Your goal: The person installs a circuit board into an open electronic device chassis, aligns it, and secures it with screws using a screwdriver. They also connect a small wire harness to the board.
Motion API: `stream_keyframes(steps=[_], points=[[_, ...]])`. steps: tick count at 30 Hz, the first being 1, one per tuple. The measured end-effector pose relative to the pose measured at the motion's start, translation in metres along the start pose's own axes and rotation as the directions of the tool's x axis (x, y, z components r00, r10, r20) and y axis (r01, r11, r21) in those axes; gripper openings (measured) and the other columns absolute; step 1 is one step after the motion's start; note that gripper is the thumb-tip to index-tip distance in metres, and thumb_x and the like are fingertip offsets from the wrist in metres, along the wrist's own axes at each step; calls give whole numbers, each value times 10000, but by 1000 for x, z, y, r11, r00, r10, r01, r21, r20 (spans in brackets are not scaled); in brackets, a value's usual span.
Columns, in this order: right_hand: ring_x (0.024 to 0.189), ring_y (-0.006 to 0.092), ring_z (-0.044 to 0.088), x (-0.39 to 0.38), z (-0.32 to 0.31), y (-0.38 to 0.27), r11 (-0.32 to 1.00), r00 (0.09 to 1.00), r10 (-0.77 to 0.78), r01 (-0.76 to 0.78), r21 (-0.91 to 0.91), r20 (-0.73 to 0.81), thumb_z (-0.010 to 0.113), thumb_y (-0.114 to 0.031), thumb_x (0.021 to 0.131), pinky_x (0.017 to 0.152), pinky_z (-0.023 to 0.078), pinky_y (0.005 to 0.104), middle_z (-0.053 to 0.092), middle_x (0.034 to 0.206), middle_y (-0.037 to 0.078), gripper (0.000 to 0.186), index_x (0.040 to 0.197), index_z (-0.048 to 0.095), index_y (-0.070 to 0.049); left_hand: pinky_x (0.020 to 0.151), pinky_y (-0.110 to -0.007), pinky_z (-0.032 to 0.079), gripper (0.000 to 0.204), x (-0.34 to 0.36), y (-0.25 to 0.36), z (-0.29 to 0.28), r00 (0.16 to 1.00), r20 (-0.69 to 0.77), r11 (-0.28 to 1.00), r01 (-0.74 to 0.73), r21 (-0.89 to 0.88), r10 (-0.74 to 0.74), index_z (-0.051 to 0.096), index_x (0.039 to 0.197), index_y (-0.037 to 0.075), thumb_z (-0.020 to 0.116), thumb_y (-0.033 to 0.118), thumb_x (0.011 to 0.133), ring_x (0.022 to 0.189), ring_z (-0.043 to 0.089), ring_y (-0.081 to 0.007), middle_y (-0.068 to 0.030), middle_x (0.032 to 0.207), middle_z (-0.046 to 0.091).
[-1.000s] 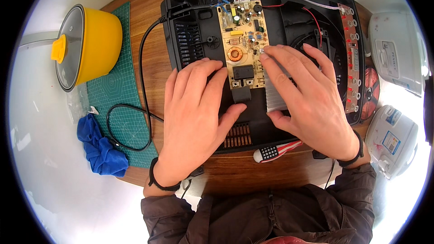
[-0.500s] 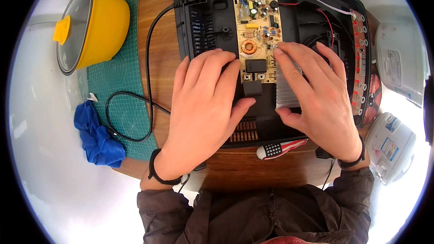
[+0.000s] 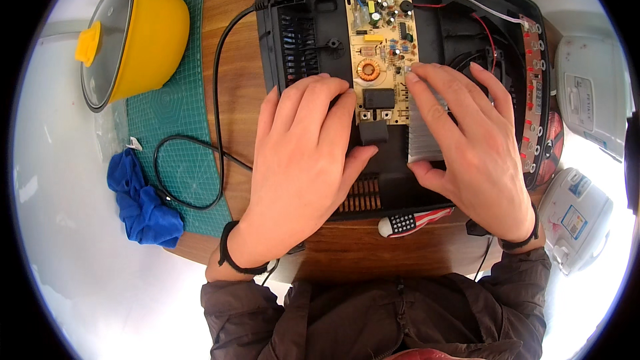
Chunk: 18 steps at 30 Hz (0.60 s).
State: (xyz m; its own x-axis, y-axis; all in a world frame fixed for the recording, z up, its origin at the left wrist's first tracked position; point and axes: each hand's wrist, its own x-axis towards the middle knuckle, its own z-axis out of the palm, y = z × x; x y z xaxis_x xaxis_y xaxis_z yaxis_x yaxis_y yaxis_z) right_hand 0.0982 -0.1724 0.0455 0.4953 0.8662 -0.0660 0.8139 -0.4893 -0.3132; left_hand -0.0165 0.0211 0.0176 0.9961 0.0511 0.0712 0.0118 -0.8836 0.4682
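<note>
A tan circuit board (image 3: 392, 103) with a copper coil (image 3: 368, 70) lies inside an open black appliance housing (image 3: 320, 117). My left hand (image 3: 303, 143) curls at the board's left edge, its fingertips partly hidden there and its thumb beside a dark grey block (image 3: 373, 132) at the near end. My right hand (image 3: 467, 137) arches over the finned metal heat sink (image 3: 423, 127) along the board's right side. Its index fingertip is at the sink's far end, its thumb at the near end. A round dark part of the housing shows partly past my right fingers.
A strip board with red parts (image 3: 531, 107) lines the housing's right side. To the left are a yellow pot (image 3: 150, 37), a green cutting mat (image 3: 193, 173), a blue cloth (image 3: 143, 200) and a looped black cord (image 3: 219, 87). A flag-patterned tool handle (image 3: 413, 221) lies in front; clear boxes (image 3: 577, 220) stand right.
Both hands keep nearly the same hold and place. The whole view has shifted very slightly; nothing is visibly taken up or let go.
</note>
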Motion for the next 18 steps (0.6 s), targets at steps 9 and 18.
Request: stream_keyframes(steps=[9, 18], points=[[1322, 304, 573, -1, -2, 3, 999, 1000, -16, 16, 34, -9, 883, -84, 557, 1180, 353, 503, 587, 1418, 130, 878, 1382, 593, -4, 1010, -465, 475, 583, 1, 0, 1, 1000, 3, 1000, -13, -25, 13, 662, 1206, -22, 883, 95, 680, 1210, 583, -367, -135, 1266, 622], [1341, 306, 538, -3, -2, 7, 998, 998, -55, 56, 41, -17, 823, -153, 678, 1181, 341, 481, 572, 1398, 178, 766, 1378, 585, 50, 975, -465, 510, 577, 2, 0, 4, 999, -30, 998, -31, -46, 29, 658, 1195, -41, 885, 70, 676, 1166, 605, -374, -149, 1243, 624]])
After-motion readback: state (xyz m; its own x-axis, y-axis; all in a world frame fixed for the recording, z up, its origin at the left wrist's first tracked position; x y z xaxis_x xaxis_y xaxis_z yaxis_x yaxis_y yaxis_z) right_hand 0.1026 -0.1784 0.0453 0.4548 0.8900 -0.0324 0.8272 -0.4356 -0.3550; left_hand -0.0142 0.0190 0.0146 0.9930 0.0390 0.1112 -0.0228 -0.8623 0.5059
